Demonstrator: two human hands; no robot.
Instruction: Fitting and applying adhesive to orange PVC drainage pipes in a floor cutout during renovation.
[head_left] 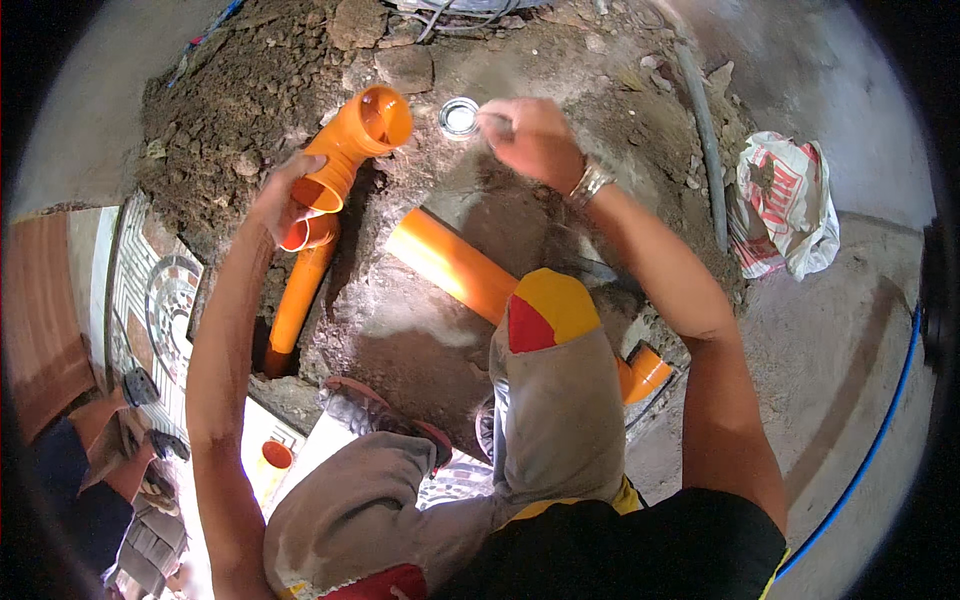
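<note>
My left hand grips an orange pipe elbow fitting where it meets a thinner orange pipe that runs down into a dug trench. My right hand reaches forward, fingers pinched on something small that I cannot make out, right beside a small round metal tin resting on the dirt. A thicker orange pipe lies across the trench between my arms and passes under my raised knee. Another orange pipe end shows beside that knee.
Loose earth and stones are piled at the far left. A grey pipe runs along the right of the pit, next to a crumpled white and red sack. A blue hose curves at right. Patterned floor tiles lie left, beside another person's sandalled feet.
</note>
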